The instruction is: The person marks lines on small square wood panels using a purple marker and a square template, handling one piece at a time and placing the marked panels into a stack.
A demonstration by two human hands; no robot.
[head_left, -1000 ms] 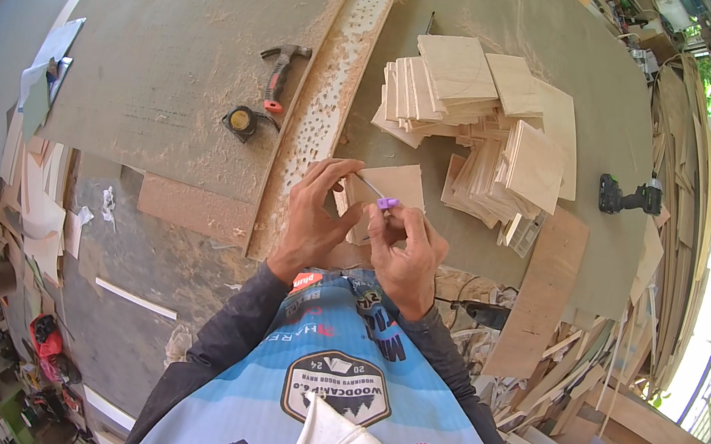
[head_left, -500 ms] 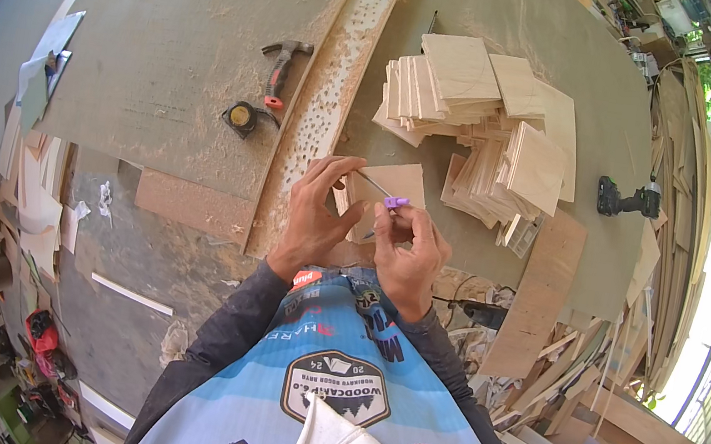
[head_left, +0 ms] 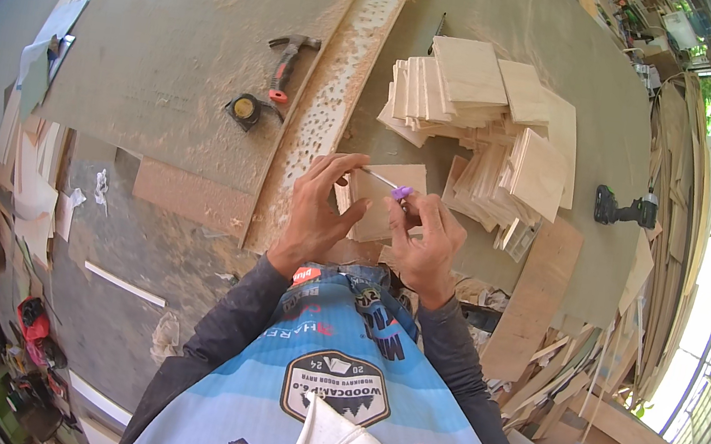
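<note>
My left hand is curved over the near edge of the workbench, its index fingertip and neighbours closed on the far end of a thin rod. At the rod's other end, a small purple piece sits between the thumb and fingers of my right hand. The rod slants down from left to right between both hands. What exactly the rod is, I cannot make out. Just under it lies a square plywood piece, partly covered by my hands.
Several plywood squares are stacked in a curved row beyond my right hand. A claw hammer and tape measure lie left of a dusty, hole-marked strip. A cordless drill rests at the right, near leaning wood offcuts.
My right hand has shifted slightly right and turned around the purple piece, covering more of it. My left hand keeps its place on the rod. The view has tilted slightly.
</note>
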